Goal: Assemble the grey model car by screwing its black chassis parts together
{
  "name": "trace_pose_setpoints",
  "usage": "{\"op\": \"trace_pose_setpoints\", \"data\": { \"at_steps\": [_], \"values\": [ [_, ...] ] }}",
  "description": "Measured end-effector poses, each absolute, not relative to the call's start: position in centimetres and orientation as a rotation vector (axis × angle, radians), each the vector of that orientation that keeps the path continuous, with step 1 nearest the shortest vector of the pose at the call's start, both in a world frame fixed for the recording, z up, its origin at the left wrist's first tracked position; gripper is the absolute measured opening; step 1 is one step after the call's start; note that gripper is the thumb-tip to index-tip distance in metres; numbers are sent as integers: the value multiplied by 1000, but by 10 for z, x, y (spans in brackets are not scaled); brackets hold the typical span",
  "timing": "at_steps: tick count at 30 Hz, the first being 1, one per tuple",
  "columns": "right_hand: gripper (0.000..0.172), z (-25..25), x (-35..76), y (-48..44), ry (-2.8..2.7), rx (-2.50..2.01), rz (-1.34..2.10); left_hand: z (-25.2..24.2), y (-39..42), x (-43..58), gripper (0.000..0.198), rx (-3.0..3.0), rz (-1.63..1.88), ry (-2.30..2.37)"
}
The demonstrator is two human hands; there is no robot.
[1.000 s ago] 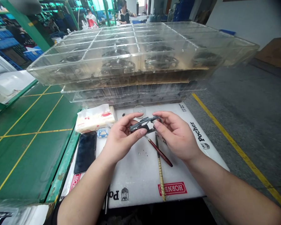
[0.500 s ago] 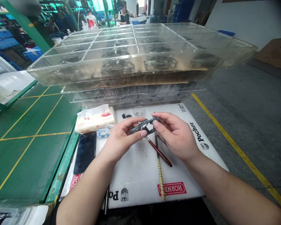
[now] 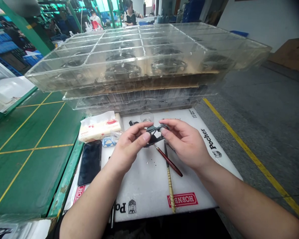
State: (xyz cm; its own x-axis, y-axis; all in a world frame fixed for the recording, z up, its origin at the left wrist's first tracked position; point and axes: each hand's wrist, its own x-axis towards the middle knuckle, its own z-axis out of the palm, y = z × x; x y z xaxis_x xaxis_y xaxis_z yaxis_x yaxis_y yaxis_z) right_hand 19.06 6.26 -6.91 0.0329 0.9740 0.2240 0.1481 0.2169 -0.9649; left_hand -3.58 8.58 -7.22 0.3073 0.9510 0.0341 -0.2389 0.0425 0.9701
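Between my left hand [image 3: 129,144] and my right hand [image 3: 185,142] I hold a small dark metal frame part [image 3: 156,130] with an open cut-out, gripped by the fingertips of both hands. Its left end is partly hidden behind my left fingers. Just below my right hand, a slim red-brown pen-like tool [image 3: 168,162] and a bamboo-handled pick [image 3: 170,187] lie crossed on a white work mat [image 3: 144,186]. A small dark piece [image 3: 133,123] lies close above my left fingers, and a little clear glass cup [image 3: 147,117] stands near it.
Stacked clear compartmented trays [image 3: 129,56] holding dark round parts stand just beyond the mat. Left of it lie a tissue pack [image 3: 99,127] and a black smartphone [image 3: 89,162], beside a green table [image 3: 32,149]. A person [image 3: 131,11] sits far back.
My hands have turned the dark frame part, tilting it, and its left end now sits lower behind my left fingers. The view has shifted slightly left.
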Motion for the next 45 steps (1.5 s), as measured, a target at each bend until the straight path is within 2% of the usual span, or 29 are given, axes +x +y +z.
{"op": "trace_pose_setpoints", "data": {
  "at_steps": [6, 12, 18, 20, 23, 25, 30, 39, 45],
  "values": [
    [28, -68, 189, 60, -1466, -1180, 908, -67, 86, -31, 42, 944, 991, 862],
    [26, -66, 190, 62, -1424, -1162, 905, -66, 87, -31, 48, 895, 1004, 827],
    [27, -68, 192, 63, -1388, -1167, 919, -68, 89, -34, 42, 903, 1013, 818],
    [30, -69, 192, 64, -1343, -1185, 924, -68, 88, -35, 47, 959, 1035, 801],
    [37, -70, 193, 67, -1273, -1192, 977, -70, 84, -34, 68, 1130, 1090, 805],
    [40, -71, 194, 69, -1248, -1175, 1035, -71, 82, -34, 73, 1270, 1123, 827],
    [45, -74, 196, 73, -1273, -1176, 1105, -76, 82, -37, 62, 1589, 1174, 952],
    [59, -67, 196, 73, -1328, -1221, 1062, -69, 94, -48, 55, 1921, 1145, 955],
    [54, -66, 192, 66, -1338, -1189, 973, -65, 96, -50, 53, 1959, 1156, 912]
  ]
}}
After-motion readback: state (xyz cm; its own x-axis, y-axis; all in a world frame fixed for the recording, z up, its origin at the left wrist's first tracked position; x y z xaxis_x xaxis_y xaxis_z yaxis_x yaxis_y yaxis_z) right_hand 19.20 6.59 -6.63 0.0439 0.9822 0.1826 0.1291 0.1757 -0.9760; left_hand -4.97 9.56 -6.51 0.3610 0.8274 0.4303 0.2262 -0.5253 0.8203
